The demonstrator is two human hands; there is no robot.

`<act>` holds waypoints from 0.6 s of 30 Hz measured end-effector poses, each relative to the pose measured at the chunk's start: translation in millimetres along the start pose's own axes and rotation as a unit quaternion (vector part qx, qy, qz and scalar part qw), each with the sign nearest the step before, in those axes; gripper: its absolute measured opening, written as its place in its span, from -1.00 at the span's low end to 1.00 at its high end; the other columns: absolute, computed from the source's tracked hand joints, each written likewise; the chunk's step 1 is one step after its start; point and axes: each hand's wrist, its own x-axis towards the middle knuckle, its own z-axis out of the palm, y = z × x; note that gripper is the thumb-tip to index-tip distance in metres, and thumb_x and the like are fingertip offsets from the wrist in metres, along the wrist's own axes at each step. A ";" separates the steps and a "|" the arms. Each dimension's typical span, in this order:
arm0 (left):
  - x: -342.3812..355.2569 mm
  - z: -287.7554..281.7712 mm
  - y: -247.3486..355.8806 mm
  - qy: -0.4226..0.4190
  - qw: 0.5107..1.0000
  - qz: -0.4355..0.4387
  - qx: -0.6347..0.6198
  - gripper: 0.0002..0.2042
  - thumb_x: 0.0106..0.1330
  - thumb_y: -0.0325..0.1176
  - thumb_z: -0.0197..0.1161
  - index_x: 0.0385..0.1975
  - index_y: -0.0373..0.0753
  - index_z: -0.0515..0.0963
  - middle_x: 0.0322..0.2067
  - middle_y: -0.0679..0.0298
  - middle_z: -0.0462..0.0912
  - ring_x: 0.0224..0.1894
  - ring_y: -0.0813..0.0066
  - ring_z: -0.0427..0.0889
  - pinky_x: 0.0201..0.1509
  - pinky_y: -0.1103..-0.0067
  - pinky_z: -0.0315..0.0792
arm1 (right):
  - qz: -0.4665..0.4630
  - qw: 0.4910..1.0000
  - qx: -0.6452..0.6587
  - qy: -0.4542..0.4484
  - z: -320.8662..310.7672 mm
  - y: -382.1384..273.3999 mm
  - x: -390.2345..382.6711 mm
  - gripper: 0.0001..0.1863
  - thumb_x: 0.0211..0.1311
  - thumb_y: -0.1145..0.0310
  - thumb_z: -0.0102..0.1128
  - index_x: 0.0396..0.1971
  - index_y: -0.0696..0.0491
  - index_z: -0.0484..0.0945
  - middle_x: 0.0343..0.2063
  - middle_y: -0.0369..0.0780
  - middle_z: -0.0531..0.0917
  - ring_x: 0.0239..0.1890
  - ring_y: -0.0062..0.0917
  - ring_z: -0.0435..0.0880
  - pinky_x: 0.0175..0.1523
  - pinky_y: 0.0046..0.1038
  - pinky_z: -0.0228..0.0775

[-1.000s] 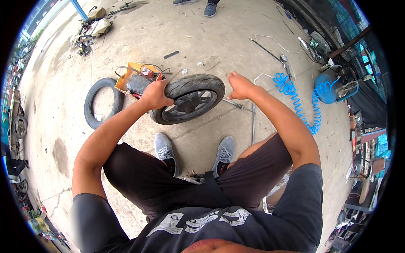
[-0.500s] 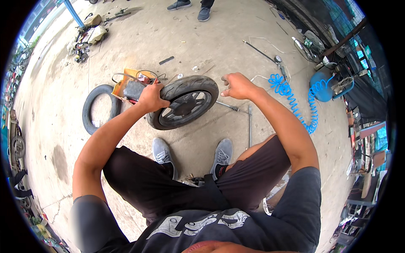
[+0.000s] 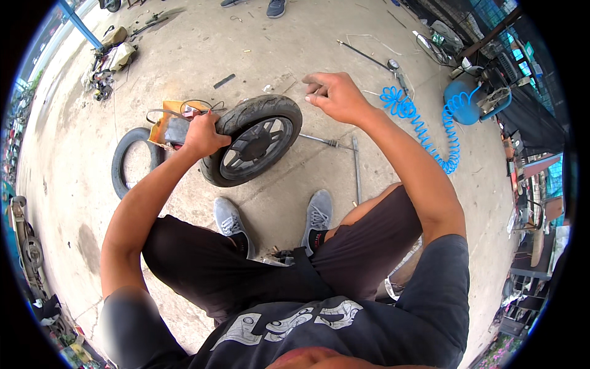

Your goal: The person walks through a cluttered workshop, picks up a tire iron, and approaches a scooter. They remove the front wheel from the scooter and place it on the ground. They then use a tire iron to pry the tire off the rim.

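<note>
My left hand [image 3: 204, 134] grips the upper left side of a black motorbike tyre [image 3: 249, 112] on a spoked dark alloy wheel, which leans at a tilt above my feet. My right hand [image 3: 332, 95] is raised beyond the wheel's upper right, not touching it, fingers loosely bent and apart with nothing in them. A yellow-orange container [image 3: 169, 107] holding dark and red items sits just behind my left hand, with a loose tube or tyre ring [image 3: 120, 161] at its left. A metal rod [image 3: 332, 143] and a long bar [image 3: 357, 172] lie right of the wheel.
A pressure gauge [image 3: 393, 64] with hose and blue coiled line [image 3: 418, 123] lies right, beside a blue compressor [image 3: 467, 104]. A person's shoes [image 3: 276, 9] stand at the top. A bundle of gear [image 3: 117, 58] lies back left. Cluttered parts line both sides.
My right hand has risen up and leftward, farther beyond the tyre's right edge. The wheel and left hand appear slightly further left, with the whole view shifted.
</note>
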 end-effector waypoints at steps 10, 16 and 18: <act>16.5 5.8 5.1 0.051 0.997 0.035 0.056 -0.57 -0.21 -0.19 0.42 -0.40 -0.43 0.64 -0.44 -0.15 0.67 -0.28 -0.07 0.69 -0.06 0.26 0.55 | 0.052 0.991 -0.056 0.107 -34.4 61.1 -7.9 -0.70 0.11 0.41 0.32 -0.15 0.21 0.66 -0.32 -0.04 0.75 -0.31 -0.35 0.76 -0.13 -0.40 0.57; 16.7 2.6 22.1 0.012 0.999 0.027 0.035 -0.58 -0.19 -0.19 0.41 -0.40 -0.45 0.63 -0.45 -0.17 0.66 -0.28 -0.08 0.67 -0.06 0.25 0.52 | 0.163 0.959 0.001 0.230 -80.9 90.2 -10.9 -0.70 0.09 0.39 0.33 -0.18 0.20 0.68 -0.41 -0.03 0.74 -0.33 -0.31 0.76 -0.20 -0.39 0.55; 15.7 -0.3 26.2 -0.017 1.000 0.009 0.024 -0.56 -0.18 -0.18 0.41 -0.36 -0.43 0.62 -0.42 -0.16 0.65 -0.25 -0.11 0.65 -0.01 0.22 0.48 | 0.188 0.956 -0.029 0.221 -82.8 111.0 -25.2 -0.72 0.07 0.33 0.34 -0.24 0.18 0.70 -0.43 -0.02 0.73 -0.35 -0.27 0.75 -0.22 -0.34 0.54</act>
